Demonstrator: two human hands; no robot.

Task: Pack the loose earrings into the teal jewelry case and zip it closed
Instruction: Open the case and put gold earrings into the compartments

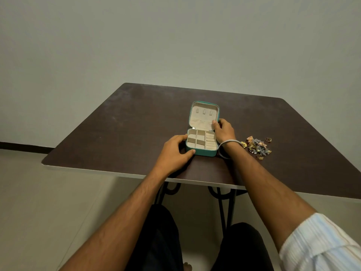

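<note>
The case [202, 141] lies open near the middle of the dark worktop [117, 122], its base toward the person and its lid [204, 117] tipped back on the far side. The left hand [175, 151] curls round the base's near left corner, thumb on the front wall, apparently to pin it down. The right hand [224, 130] pinches the lid's right edge, thumb on the lining, probably to keep it from falling shut. The divided cells look empty, so packing seems not yet begun. The earrings [257, 146] sit in a tangled heap to the right of the case, just past the right wrist and its bangle [228, 146], and apart from the case. The worktop's near edge runs close below the case, so a dropped piece could roll off. Bare worktop lies left and far, and between heap and case only the right forearm stands in the way.
</note>
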